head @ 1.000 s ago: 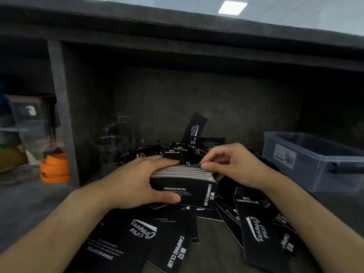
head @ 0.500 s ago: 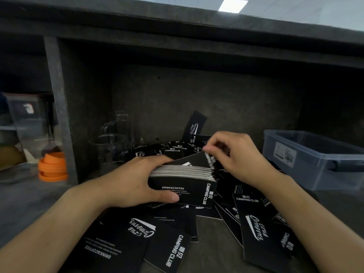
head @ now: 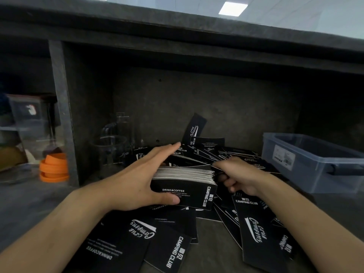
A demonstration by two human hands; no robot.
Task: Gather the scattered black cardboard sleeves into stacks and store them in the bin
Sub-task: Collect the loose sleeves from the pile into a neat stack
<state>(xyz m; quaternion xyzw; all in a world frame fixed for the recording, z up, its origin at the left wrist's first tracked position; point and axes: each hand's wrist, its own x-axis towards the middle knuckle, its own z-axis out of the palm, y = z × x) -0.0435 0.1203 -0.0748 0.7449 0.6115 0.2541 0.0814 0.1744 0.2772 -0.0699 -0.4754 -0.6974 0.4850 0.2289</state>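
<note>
A thick stack (head: 183, 186) of black printed cardboard sleeves stands on edge, pale edges up, on the scattered sleeves (head: 254, 233) that lie flat and overlapping. A single sleeve (head: 189, 161) slants against its far side. The translucent blue-grey bin (head: 307, 166) sits open-topped just right of the pile.

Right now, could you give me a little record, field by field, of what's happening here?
stack: sleeves on edge, standing on the pile
left hand: thumb presses the stack's front, fingers straight above its back
right hand: pinches one sleeve at the stack's back
loose sleeves: scattered around both hands
bin: to the right, touched by neither hand
</note>
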